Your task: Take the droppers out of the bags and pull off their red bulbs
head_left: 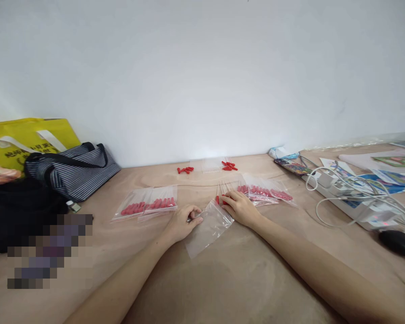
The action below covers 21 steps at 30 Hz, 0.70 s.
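Observation:
A clear plastic zip bag (207,231) lies slanted between my two hands. My left hand (184,222) has curled fingers, with thumb and forefinger closed at the bag's left edge. At the bag's upper right, my right hand (242,208) bends its fingers down around small red plug-like pieces (217,199); the fingertips partly hide them. To the left lie filled bags of red pieces (160,204), overlapping one another. More filled bags (261,192) lie just beyond my right hand.
Two loose groups of red pieces, one left (185,170) and one right (229,166), flank flat clear bags (211,165) near the wall. A striped bag (76,168) and small bottle (73,206) stand left. White cables (337,198), a power strip (374,218) and black mouse (398,243) lie right.

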### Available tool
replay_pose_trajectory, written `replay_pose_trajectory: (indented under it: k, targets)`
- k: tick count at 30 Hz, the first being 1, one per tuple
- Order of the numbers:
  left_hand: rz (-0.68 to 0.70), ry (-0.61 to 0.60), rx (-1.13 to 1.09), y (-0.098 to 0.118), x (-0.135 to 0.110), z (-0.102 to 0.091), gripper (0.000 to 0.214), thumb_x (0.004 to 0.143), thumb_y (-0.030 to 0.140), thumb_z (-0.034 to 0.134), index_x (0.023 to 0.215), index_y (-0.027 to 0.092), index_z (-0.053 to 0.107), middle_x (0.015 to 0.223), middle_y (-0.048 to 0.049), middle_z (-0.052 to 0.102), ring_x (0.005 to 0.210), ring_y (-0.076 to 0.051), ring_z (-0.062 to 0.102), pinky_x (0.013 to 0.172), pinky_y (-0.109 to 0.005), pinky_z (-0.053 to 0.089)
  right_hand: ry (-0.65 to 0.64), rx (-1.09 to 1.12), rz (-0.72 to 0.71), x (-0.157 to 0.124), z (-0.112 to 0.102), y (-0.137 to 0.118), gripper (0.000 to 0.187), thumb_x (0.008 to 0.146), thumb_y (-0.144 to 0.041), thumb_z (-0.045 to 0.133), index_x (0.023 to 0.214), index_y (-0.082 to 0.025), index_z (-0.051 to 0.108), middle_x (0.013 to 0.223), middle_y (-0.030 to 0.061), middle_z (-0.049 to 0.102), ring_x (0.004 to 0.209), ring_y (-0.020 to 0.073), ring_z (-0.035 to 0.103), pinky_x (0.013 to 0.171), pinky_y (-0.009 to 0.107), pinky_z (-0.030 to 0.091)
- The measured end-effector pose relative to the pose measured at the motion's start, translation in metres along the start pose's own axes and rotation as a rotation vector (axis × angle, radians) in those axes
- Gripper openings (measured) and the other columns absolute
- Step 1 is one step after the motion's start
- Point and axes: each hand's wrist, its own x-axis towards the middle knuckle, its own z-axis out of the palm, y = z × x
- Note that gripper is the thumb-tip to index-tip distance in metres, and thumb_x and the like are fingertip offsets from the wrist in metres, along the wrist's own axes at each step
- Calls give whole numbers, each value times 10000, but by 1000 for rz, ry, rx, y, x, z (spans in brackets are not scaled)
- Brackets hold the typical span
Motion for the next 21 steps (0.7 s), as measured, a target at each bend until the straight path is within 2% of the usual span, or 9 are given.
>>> replay_pose_trajectory:
  k: [3,6,8,10,12,15,18,21]
  targets:
    - [-12,6,-21,3,-2,-1,59,716,225,523,741,176,543,731,-1,542,641,-128,525,602,-258,428,13,66,-12,-3,0,1,164,840,-196,462,927,-165,598,890,87,590,814,178,532,730,309,425]
    - [-52,-13,-44,8,-2,-4,80,701,201,514,778,183,506,716,12,543,619,-126,520,578,-249,422,17,80,-3,-5,1,1,165,840,-214,461,926,-172,596,887,88,583,819,185,530,729,321,429]
    - [-63,-15,-58,8,0,-11,73,721,207,478,789,187,495,696,15,552,625,-133,527,579,-246,420,24,87,8,-6,1,1,171,838,-221,462,943,-174,589,904,92,575,834,189,526,732,330,428]
    - [-95,58,-65,1,5,-28,90,751,223,434,804,184,496,728,2,573,661,-139,544,599,-241,425,30,94,14,-7,1,2,171,834,-222,467,951,-178,583,926,95,565,847,192,522,732,334,427]
    - [-205,216,-12,-14,8,-54,143,758,244,430,865,175,495,789,-8,584,683,-140,550,617,-233,427,34,101,19,-7,0,3,168,830,-219,468,944,-178,584,945,97,557,852,193,517,728,332,425]
    - [-415,395,266,-49,5,-98,211,791,286,411,956,181,490,857,-1,568,735,-140,541,660,-228,420,39,107,19,-8,-1,4,164,828,-214,464,925,-172,590,955,99,552,847,192,509,724,329,421]
    - [-529,401,350,-84,-9,-128,189,761,228,436,916,141,503,791,-17,544,743,-171,534,715,-287,415,35,100,14,-8,0,4,164,830,-214,458,912,-176,595,946,95,557,845,193,500,729,333,413]
    - [-578,349,404,-103,-21,-136,126,717,188,479,830,141,509,704,-9,525,740,-194,534,728,-325,420,16,86,14,-8,1,5,174,830,-216,458,933,-183,595,926,89,577,833,199,493,739,348,406]
